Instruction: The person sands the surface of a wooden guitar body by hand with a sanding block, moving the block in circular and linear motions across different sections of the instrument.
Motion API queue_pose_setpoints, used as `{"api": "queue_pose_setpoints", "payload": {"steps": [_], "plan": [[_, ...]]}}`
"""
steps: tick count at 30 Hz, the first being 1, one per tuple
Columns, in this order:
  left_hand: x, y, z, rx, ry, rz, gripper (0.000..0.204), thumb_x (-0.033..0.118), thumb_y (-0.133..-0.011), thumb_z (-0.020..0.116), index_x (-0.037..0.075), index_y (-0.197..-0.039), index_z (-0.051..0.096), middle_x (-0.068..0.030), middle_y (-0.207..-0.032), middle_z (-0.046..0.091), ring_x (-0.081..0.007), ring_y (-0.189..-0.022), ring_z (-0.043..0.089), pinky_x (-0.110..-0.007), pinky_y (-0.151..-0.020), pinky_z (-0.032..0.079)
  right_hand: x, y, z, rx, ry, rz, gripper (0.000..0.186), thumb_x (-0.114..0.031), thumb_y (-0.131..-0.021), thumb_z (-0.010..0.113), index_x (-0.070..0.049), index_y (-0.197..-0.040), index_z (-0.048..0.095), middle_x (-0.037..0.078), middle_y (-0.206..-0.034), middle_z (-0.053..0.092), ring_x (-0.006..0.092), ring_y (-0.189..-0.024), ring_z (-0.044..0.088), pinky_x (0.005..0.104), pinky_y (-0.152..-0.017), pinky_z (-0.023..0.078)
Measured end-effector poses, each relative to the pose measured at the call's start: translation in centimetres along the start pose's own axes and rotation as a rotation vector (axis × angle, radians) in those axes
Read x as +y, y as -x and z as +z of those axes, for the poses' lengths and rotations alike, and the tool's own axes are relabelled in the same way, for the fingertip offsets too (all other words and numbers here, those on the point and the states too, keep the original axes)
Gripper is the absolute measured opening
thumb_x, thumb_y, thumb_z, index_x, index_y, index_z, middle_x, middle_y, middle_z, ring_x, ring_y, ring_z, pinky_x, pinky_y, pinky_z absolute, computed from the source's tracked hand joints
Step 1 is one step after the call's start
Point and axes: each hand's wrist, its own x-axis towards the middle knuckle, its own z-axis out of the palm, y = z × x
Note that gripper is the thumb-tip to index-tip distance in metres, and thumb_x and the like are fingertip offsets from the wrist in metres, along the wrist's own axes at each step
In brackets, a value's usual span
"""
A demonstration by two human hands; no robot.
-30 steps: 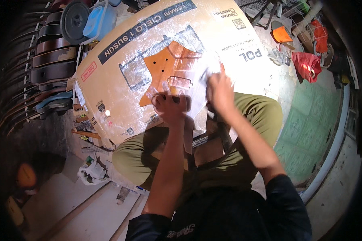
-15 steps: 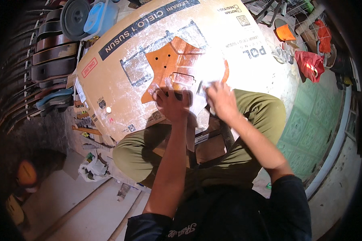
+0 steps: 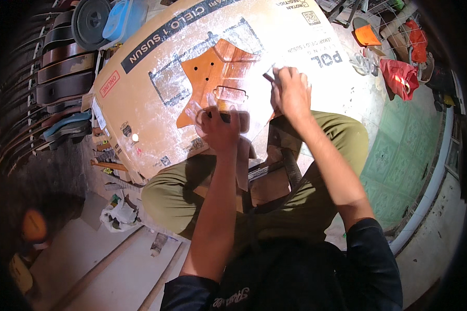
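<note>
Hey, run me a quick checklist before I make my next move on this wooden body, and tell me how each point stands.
1. Left hand on the piece: ok, it lies over the near part of the wooden body.
2. Right hand has its tool: ok, a small dark block pokes out from the fingers.
3. Wooden body supported: ok, it lies on the cardboard.
4. Dark holes clear of fingers: ok, both hands are away from them.
5. Surface readable beside the right hand: not ok, bright glare washes it out.
6. Block's underside: cannot tell, it is hidden.
</note>
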Motion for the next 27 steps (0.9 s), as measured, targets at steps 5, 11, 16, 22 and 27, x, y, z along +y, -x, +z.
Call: {"api": "queue_pose_setpoints", "payload": {"steps": [5, 11, 16, 22, 27], "plan": [[-0.7, -0.5, -0.1, 0.177, -0.198, 0.204, 0.057, 0.048, -0.089, 0.066, 0.001, -0.119, 0.062, -0.0264, -0.123, 0.055, -0.0476, -0.121, 0.053, -0.058, -0.104, 0.044, -1.9, 8.5, 0.6, -0.175, -0.065, -0.347, 0.03, -0.017, -0.092, 0.065, -0.016, -0.121, 0.066, 0.017, -0.121, 0.06, 0.0361, -0.105, 0.06, 0.0511, -0.085, 0.05], [0.2, -0.5, 0.0, -0.036, 0.04, -0.03, 0.058, 0.05, -0.087, 0.066, 0.0, -0.116, 0.064, -0.0264, -0.126, 0.054, -0.0469, -0.122, 0.052, -0.06, -0.105, 0.043, 0.5, 0.2, 0.4, 0.061, -0.037, -0.029, 0.02, -0.011, -0.091, 0.063, -0.007, -0.11, 0.062, 0.02, -0.105, 0.058, 0.0408, -0.091, 0.058, 0.0521, -0.076, 0.048], [-0.5, -0.9, 0.1, 0.163, -0.136, 0.198, 0.057, 0.047, -0.086, 0.066, 0.0, -0.117, 0.065, -0.0259, -0.121, 0.055, -0.0492, -0.123, 0.05, -0.061, -0.105, 0.042, -1.0, 8.1, 0.3, -0.161, -0.046, -0.442, 0.026, -0.013, -0.087, 0.067, -0.012, -0.113, 0.064, 0.016, -0.113, 0.057, 0.0373, -0.101, 0.059, 0.05, -0.082, 0.049], [-0.4, -0.5, 0.1, 0.131, -0.096, 0.174, 0.056, 0.046, -0.084, 0.068, 0.0, -0.116, 0.067, -0.0258, -0.121, 0.055, -0.0492, -0.124, 0.048, -0.06, -0.105, 0.041, 0.9, -0.7, 0.2, 0.118, -0.044, -0.044, 0.026, -0.009, -0.088, 0.063, -0.006, -0.114, 0.062, 0.021, -0.108, 0.06, 0.0424, -0.094, 0.059, 0.0544, -0.078, 0.049], [-0.8, -0.6, 0.2, 0.185, -0.147, 0.203, 0.059, 0.052, -0.087, 0.063, 0.004, -0.122, 0.067, -0.0257, -0.132, 0.05, -0.0462, -0.127, 0.046, -0.06, -0.105, 0.04, -1.4, 7.3, 0.9, -0.275, 0.005, -0.39, 0.033, -0.018, -0.093, 0.061, -0.017, -0.125, 0.065, 0.015, -0.123, 0.06, 0.0382, -0.111, 0.059, 0.0522, -0.087, 0.054]]}}
